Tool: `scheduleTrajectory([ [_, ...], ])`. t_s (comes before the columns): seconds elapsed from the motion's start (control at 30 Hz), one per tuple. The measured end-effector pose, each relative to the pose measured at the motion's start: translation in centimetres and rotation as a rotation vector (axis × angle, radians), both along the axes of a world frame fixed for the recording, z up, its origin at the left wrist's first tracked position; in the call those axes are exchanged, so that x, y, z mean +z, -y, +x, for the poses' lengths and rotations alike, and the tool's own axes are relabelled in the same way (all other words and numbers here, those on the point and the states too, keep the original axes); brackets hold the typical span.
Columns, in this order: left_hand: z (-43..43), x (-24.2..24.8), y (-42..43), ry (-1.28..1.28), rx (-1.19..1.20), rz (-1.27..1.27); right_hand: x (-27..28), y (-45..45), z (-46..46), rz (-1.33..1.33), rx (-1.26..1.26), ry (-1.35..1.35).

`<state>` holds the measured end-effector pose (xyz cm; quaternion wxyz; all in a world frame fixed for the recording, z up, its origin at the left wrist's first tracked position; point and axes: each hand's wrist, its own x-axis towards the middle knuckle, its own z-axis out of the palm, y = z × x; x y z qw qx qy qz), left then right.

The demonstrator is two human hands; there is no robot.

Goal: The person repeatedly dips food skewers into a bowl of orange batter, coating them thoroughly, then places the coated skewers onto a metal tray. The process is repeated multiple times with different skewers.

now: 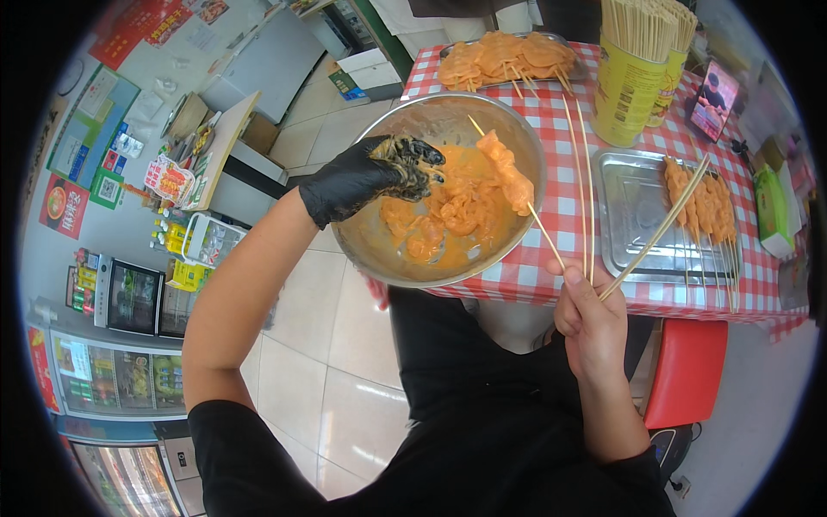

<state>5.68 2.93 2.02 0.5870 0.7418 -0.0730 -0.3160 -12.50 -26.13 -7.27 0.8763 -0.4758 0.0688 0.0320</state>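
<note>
My left hand [381, 174], in a black glove smeared with marinade, hovers above a steel bowl [536, 139]. Its fingers are part-curled with a gap at the tips, and I see nothing held in them. Orange marinated meat slices [452, 213] lie in the bowl. My right hand [591, 307], bare, grips several bamboo skewers. One skewer, leaning over the bowl's right side, carries threaded meat [507, 171], its tip poking out above. Two bare skewers [585, 194] point away from me, and a bare bundle [665, 226] slants right over a metal tray [623, 213].
Finished meat skewers [701, 200] lie on the tray's right side. More are piled on a far tray [507, 58]. Yellow tubs [627, 90] of skewers, a phone [714, 100] and a green tissue pack [772, 207] stand on the checked tablecloth [562, 252]. A red stool [688, 371] is below right.
</note>
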Motion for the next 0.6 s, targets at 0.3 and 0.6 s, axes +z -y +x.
scheduleTrajectory([
  [0.3, -1.5, -1.0, 0.1, 0.772, -0.464, 0.796, -0.2, 0.0, -0.2, -0.006, -0.009, -0.002],
  [0.6, -3.8, -1.9, 2.6, 0.533, -0.668, 1.263, -0.2, -0.3, -0.4, -0.007, 0.001, -0.005],
])
